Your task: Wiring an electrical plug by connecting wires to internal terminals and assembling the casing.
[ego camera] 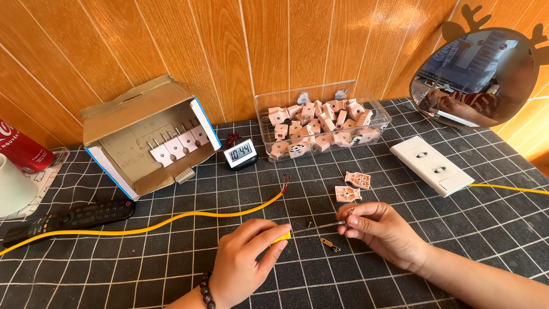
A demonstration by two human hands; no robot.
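My left hand grips the yellow handle of a small screwdriver, whose thin shaft runs right toward my right hand. The fingers of my right hand pinch a tiny metal part at the screwdriver's tip. A small metal prong lies on the mat between the hands. Two pink plug-shell halves lie just beyond my right hand. A yellow cable with bare wire ends curves across the mat to the left.
A clear box of pink plug parts stands at the back. An open cardboard box holds pronged plugs. Also here: small digital clock, white power strip, black remote, red can, mirror.
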